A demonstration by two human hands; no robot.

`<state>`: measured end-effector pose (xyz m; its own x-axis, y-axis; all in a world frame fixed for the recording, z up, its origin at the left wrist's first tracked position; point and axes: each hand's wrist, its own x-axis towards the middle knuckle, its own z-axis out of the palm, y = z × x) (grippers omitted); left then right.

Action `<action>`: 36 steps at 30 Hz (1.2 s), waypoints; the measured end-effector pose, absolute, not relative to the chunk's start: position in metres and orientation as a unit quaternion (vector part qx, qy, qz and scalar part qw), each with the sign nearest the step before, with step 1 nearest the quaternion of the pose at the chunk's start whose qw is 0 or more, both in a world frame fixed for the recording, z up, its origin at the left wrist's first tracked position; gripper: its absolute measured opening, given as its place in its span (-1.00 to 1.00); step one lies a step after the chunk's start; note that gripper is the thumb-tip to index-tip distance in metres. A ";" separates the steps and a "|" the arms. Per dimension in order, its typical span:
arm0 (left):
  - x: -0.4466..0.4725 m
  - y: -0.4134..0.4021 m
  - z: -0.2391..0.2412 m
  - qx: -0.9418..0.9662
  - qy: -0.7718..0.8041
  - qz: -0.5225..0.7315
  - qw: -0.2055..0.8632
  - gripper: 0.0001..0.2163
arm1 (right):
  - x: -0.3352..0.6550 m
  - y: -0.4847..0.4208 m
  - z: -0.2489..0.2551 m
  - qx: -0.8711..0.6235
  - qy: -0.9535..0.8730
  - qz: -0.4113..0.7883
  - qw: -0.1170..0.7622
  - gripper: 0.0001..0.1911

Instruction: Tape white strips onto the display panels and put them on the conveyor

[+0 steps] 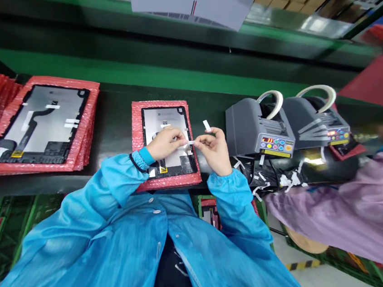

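Note:
A tablet screen panel (176, 160) lies face down on red bubble wrap (153, 184) in front of me. Over its right half, a short strip of white tape (190, 142) stretches between my two hands. My left hand (165, 143) pinches the strip's left end with thumb and finger, partly covering the panel. At the other end, the fingertips of my right hand (215, 153) close on it. A second piece of white tape (206, 125) sticks up from a finger of the right hand.
Another panel (45, 119) tops a stack of red bubble wrap at left. Two grey tape dispensers (259, 128) stand to the right, with tape scraps (290, 179) before them. A co-worker's purple sleeve (349, 206) reaches in at right. Green crates (11, 229) sit below the table edge.

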<state>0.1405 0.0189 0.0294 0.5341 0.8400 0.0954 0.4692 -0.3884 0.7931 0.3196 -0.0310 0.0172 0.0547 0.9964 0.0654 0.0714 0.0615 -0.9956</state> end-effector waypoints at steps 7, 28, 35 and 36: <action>0.155 0.020 0.028 0.789 0.519 0.163 0.287 -0.82 | 0.323 -0.010 0.008 -0.559 -0.522 0.441 0.470 -0.43; 0.171 0.023 0.022 0.815 0.534 0.091 0.205 -0.79 | 0.331 0.015 0.001 -0.643 -0.544 0.423 0.334 -0.49; 0.165 0.024 0.020 0.794 0.554 0.137 0.210 -0.90 | 0.344 0.021 -0.003 -0.630 -0.499 0.504 0.315 -0.34; 0.161 0.027 0.020 0.786 0.559 0.157 0.212 -0.92 | 0.347 0.020 0.000 -0.626 -0.496 0.513 0.315 -0.36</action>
